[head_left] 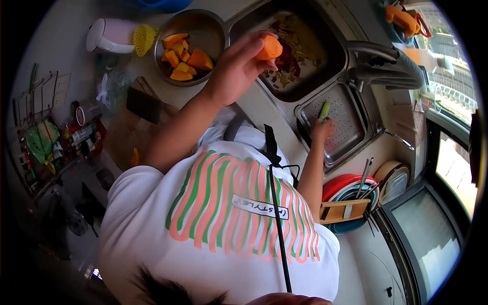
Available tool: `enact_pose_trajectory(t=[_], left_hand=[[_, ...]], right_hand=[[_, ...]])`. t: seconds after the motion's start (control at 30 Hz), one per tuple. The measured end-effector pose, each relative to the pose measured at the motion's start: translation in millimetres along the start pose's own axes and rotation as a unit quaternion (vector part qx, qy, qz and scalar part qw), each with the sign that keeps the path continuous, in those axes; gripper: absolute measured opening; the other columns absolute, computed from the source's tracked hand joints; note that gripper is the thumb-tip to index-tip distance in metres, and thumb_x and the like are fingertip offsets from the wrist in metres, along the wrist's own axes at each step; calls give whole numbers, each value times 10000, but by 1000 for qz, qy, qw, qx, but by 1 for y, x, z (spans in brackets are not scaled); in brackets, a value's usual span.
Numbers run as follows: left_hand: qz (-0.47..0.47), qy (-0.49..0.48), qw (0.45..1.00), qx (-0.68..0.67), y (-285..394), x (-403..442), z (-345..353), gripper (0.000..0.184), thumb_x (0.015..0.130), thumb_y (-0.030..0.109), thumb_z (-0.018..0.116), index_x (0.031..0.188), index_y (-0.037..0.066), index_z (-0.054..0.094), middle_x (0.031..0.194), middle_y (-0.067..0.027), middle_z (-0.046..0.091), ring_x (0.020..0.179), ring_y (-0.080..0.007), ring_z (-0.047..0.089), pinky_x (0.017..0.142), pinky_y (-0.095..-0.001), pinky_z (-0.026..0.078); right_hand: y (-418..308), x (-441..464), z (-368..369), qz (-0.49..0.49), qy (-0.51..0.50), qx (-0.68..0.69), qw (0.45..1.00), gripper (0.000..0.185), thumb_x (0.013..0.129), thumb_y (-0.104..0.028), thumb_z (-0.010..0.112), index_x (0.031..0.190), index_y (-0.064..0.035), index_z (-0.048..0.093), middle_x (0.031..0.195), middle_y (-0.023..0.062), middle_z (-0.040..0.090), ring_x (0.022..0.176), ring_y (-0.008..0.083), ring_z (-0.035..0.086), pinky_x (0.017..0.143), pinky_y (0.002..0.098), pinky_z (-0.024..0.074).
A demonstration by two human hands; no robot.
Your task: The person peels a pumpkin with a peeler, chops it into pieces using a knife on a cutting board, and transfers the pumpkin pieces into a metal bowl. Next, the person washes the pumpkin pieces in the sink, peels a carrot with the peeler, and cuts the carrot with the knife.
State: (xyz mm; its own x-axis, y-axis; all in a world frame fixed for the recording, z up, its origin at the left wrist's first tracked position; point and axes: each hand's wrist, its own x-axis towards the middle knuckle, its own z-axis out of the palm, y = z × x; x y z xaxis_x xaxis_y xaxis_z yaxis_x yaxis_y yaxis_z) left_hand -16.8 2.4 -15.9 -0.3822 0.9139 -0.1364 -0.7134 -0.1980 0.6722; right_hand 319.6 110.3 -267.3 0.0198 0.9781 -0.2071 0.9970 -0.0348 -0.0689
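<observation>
My left hand (235, 66) is raised beside the sink, its fingers closed around a peeled orange vegetable piece (271, 48). Lower and to the right, my right hand (323, 130) is at a perforated metal tray (345, 114), with its fingers round the end of a green object (324, 110); whether that is a handle or a vegetable cannot be told. Orange chunks (201, 60) lie in a metal bowl (217, 30) left of the sink. Red, yellow and green scraps (287, 56) are scattered over the bottom of the sink basin (256, 23).
A faucet (386, 63) reaches over the sink from the right. Nested basins (343, 185) with a wooden rack (345, 211) stand at lower right. At left are a white jug (112, 35), a yellow strainer (145, 39), a cutting board (127, 133) and bottles.
</observation>
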Motion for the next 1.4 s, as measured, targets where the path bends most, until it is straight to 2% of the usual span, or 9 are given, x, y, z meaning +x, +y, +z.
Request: enact_pose_trajectory(t=[0.2, 0.4, 0.53, 0.67, 0.87, 1.0, 1.1, 1.2, 1.4], left_hand=[[142, 89, 981, 94, 46, -89, -44, 406, 916, 183, 635, 1254, 28, 472, 1178, -100, 569, 1044, -204, 587, 911, -380, 508], [206, 214, 945, 139, 67, -193, -96, 461, 838, 120, 720, 1221, 11, 488, 1168, -98, 564, 1120, -225, 571, 944, -363, 495], [248, 306, 911, 125, 65, -275, -132, 409, 846, 60, 699, 1194, 8, 490, 1151, -101, 559, 1113, -221, 583, 935, -322, 494], [137, 478, 822, 277, 32, -380, -190, 347, 876, 109, 681, 1152, -18, 514, 1108, -93, 610, 1035, -166, 623, 902, -283, 496], [138, 447, 727, 503, -10, -452, -286, 329, 824, 105, 710, 1098, 29, 544, 1031, -81, 609, 1000, -195, 589, 880, -310, 469], [184, 471, 644, 573, 9, -473, -357, 347, 765, 111, 745, 1061, 55, 573, 1011, -95, 602, 986, -267, 567, 870, -352, 458], [148, 459, 604, 635, 42, -489, -359, 355, 745, 131, 762, 1047, 65, 588, 1012, -93, 609, 966, -286, 574, 844, -358, 470], [138, 421, 710, 547, 31, -483, -363, 358, 743, 147, 769, 1045, 65, 594, 1004, -82, 618, 958, -283, 578, 830, -364, 475], [199, 446, 756, 435, 6, -480, -358, 332, 805, 79, 721, 1112, 58, 597, 1029, -73, 624, 868, -180, 654, 765, -277, 539]], right_hand=[[-54, -21, -57, -278, 137, 159, 937, 361, 854, -191, 607, 1174, -32, 556, 1124, 197, 547, 1038, 377, 525, 853, 484, 439], [-202, -152, -110, -559, -116, 329, 752, 147, 898, 14, 536, 1021, -3, 615, 978, 115, 635, 805, 194, 636, 732, 284, 498], [-286, -247, -96, -621, -301, 216, 691, 287, 836, -13, 570, 1123, -11, 582, 1064, 178, 599, 961, 350, 583, 861, 392, 467], [-361, -301, -1, -756, -157, 128, 623, 486, 807, -96, 550, 1266, 30, 453, 1136, 249, 550, 1033, 433, 516, 933, 469, 426], [-405, -319, 13, -671, -228, -47, 704, 355, 818, -258, 613, 1048, 1, 530, 899, 262, 656, 837, 396, 653, 716, 452, 515], [-394, -349, -34, -402, -520, 205, 725, 190, 853, -105, 529, 982, 34, 512, 648, 96, 550, 513, 194, 594, 496, 291, 501], [-374, -375, -61, -398, -502, 196, 743, 204, 847, -126, 586, 983, 12, 521, 595, 69, 537, 412, 151, 514, 389, 278, 423], [-347, -436, -79, -423, -402, 182, 792, 192, 848, -175, 662, 904, -25, 558, 503, 22, 491, 352, 111, 455, 334, 261, 361], [-296, -498, -82, -485, -260, 210, 808, 223, 870, -213, 691, 825, -9, 616, 496, 22, 513, 384, 96, 500, 377, 260, 386]])
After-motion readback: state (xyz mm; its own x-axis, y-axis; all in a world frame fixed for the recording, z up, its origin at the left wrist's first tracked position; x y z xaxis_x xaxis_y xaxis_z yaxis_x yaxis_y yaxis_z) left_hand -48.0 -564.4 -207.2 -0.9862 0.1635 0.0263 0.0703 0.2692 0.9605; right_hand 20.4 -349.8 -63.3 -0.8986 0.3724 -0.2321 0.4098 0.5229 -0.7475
